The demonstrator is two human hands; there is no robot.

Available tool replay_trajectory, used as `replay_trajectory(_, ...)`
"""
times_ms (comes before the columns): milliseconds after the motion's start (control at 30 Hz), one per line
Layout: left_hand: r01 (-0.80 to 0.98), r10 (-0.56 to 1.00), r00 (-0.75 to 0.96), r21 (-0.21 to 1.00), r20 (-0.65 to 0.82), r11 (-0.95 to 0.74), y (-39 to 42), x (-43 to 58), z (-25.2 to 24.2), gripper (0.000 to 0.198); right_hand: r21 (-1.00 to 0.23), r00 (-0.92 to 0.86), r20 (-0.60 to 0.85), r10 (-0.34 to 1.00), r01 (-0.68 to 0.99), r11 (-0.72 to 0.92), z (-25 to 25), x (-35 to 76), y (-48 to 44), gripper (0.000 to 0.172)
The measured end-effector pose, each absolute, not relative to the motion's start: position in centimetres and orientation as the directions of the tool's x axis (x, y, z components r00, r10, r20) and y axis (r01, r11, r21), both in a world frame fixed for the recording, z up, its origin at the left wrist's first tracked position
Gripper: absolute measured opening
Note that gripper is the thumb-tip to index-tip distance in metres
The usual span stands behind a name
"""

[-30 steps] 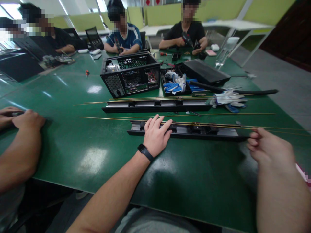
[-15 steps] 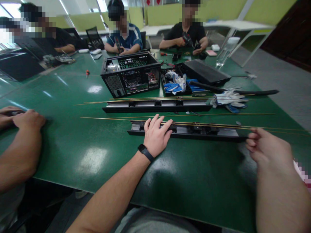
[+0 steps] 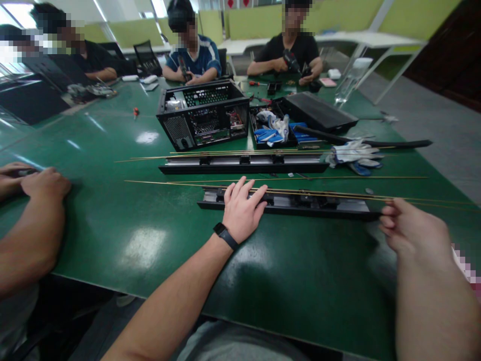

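Since the earlier frame, our right hand [image 3: 417,225] has edged slightly toward our left hand [image 3: 242,213]. Left: fingers spread, laid across the black rail [image 3: 289,209] and gold rods [image 3: 353,195]. Right: fingers curled, pinching the rods near the rail's right end; how many, we cannot tell. Risk, we judge: an off-line pull could bend them. Beyond the hands, a second rail [image 3: 225,170] and gloves [image 3: 355,152] limit sideways room.
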State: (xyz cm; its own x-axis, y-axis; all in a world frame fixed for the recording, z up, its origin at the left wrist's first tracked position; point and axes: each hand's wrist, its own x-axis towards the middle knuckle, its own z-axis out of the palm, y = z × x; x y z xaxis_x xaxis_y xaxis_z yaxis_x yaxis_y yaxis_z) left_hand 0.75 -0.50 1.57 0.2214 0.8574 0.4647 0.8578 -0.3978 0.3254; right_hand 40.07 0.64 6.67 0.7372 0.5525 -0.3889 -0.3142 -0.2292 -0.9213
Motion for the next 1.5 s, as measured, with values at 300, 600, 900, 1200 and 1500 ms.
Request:
replay_trajectory(300, 0.862, 0.851, 0.227, 0.309, 0.474, -0.402, -0.4, 0.7, 1.4, 0.049, -0.896, 0.564, -0.443, 0.696, -0.302, -0.326, 7.4, 37.0, -0.2, 0.027)
replay_trajectory(600, 0.859, 0.846, 0.236, 0.304, 0.478, -0.412, -0.4, 0.7, 1.4, 0.048, -0.897, 0.588, -0.438, 0.68, -0.34, -0.284, 8.5, 34.6, -0.5, 0.041)
replay_trajectory(900, 0.857, 0.848, 0.235, 0.31, 0.475, -0.411, -0.4, 0.6, 1.3, 0.049, -0.889, 0.614, -0.453, 0.646, -0.363, -0.279, 8.4, 34.2, -0.5, 0.043)
replay_trajectory(1200, 0.86, 0.847, 0.231, 0.307, 0.479, -0.408, -0.4, 0.6, 1.3, 0.049, -0.925, 0.522, -0.367, 0.77, -0.288, -0.245, 5.1, 35.7, -0.2, 0.034)
replay_trajectory(1500, 0.855, 0.852, 0.227, 0.323, 0.472, -0.406, -0.4, 0.5, 1.4, 0.049, -0.929, 0.422, -0.342, 0.84, -0.289, -0.233, 4.5, 35.4, -0.4, 0.039)
